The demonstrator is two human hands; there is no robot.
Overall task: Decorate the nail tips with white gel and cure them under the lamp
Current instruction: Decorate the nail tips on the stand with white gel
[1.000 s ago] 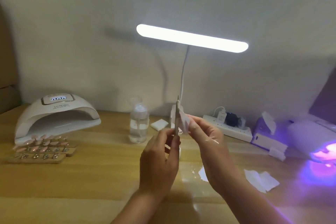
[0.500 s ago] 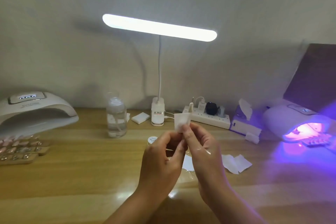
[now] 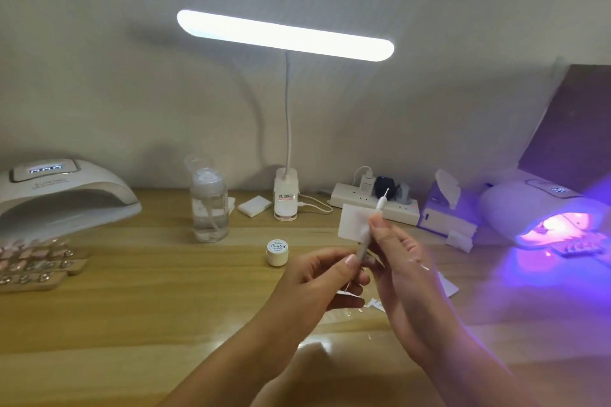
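Wiping the gel brush (image 3: pixel 380 205), by the look of it. Held tip-up above the worktop (image 3: pixel 148 307), pinched low on the handle by the left hand (image 3: pixel 317 277), and pinched near the neck through a white wipe (image 3: pixel 351 221) by fingers (image 3: pixel 380 225) of the right hand (image 3: pixel 406 261). Next, probably: drop the wipe and reach toward ten o'clock for the gel pot (image 3: pixel 277 251) (capped, so unscrew first). Leaves racks of nail tips (image 3: pixel 36 261) at nine o'clock, well apart, beside the idle curing lamp (image 3: pixel 66 198). Glowing at three o'clock, the lit curing lamp (image 3: pixel 542 218). Open room at six; mind the bottle (image 3: pixel 210 208) at eleven.
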